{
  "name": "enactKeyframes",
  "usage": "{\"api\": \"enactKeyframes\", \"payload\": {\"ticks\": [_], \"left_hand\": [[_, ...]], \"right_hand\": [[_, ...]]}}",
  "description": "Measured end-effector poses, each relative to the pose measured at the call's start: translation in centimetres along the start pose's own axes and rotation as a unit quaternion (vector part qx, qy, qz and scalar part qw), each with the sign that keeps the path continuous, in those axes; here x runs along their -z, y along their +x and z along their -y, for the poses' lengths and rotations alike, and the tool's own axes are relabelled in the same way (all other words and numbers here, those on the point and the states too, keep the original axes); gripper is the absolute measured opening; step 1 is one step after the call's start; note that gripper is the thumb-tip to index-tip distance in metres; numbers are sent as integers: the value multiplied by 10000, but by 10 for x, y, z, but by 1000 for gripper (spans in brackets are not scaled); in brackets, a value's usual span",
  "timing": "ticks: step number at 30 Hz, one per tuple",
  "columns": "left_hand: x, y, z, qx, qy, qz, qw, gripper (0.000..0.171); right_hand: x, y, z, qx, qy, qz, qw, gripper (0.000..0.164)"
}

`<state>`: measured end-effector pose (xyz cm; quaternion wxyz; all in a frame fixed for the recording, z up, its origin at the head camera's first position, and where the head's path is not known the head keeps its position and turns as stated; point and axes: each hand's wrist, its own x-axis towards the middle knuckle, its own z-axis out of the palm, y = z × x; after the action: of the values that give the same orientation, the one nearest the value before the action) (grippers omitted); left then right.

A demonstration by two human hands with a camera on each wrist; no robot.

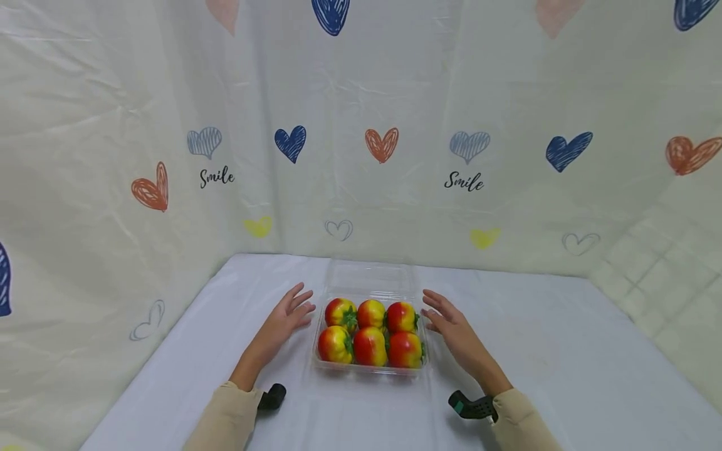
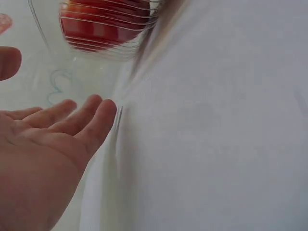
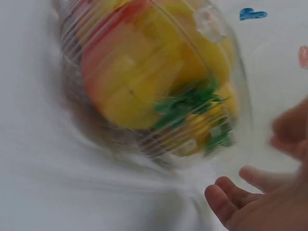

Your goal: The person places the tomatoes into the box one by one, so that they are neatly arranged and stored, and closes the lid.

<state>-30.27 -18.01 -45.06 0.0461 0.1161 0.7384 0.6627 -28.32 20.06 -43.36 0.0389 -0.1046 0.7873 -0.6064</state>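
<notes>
In the head view a clear plastic clamshell box (image 1: 369,368) stands on the table with its lid (image 1: 369,279) tipped back, away from me. Several red-and-yellow fruits with green leafy tops, one of them a front-row fruit (image 1: 369,346), sit inside in two rows. My left hand (image 1: 282,322) is held just off the box's left side, fingers extended. On the opposite side my right hand (image 1: 455,332) has its fingers spread loosely towards the box. Neither hand holds anything. The ribbed box wall shows beyond the left fingertips (image 2: 108,108) in the left wrist view.
A white cloth covers the table (image 1: 553,351). Behind it hangs a pale curtain (image 1: 423,88) printed with hearts and the word "Smile". Each wrist wears a black strap, with the right strap (image 1: 474,406) resting close above the cloth.
</notes>
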Motion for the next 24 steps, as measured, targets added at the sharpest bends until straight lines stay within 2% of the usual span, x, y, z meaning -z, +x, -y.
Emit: {"api": "enactKeyframes", "payload": {"ticks": [3, 6, 12, 15, 19, 24], "left_hand": [[-3, 10, 4, 73, -230, 262, 9994, 77], [-7, 19, 8, 153, -606, 526, 9967, 73], [-11, 25, 9, 196, -1847, 619, 9807, 69], [-13, 24, 7, 150, -2159, 575, 9746, 70], [-15, 24, 7, 115, -2272, 439, 9728, 70], [-17, 27, 8, 105, -2380, 367, 9705, 74]], "right_hand": [[0, 1, -5, -253, 693, 226, 9970, 57], [0, 3, -9, -299, 1425, 400, 9885, 59], [-3, 10, -16, -291, 2492, 622, 9660, 62], [-6, 12, -18, -316, 2856, 533, 9563, 63], [-7, 13, -19, -292, 3220, 404, 9454, 63], [-6, 12, -20, -260, 3261, 193, 9448, 67]]}}
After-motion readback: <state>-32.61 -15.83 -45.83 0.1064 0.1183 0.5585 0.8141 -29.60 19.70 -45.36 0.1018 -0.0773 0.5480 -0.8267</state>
